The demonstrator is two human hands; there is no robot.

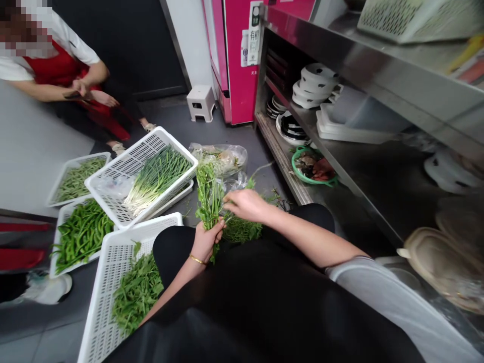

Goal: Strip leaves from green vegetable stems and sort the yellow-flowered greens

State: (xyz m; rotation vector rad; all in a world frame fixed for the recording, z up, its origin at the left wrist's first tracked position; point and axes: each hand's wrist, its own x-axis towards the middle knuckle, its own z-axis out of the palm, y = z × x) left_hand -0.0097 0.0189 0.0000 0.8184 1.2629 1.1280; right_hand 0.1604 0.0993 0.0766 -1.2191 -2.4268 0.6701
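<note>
Left hand (206, 240) gripping greens (208, 197) (leafy), right hand (246, 204) alongside

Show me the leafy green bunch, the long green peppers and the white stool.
Leafy green bunch (209, 195): head view, middle of its stems.
Long green peppers (83, 232): head view, middle of the pile.
White stool (201, 96): head view, its seat.

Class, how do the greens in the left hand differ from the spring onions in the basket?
The held greens are gripped in the left hand, while the spring onions lie in the basket. The held greens look leafy; the spring onions look slender, with whitish ends. Both look green.
</note>
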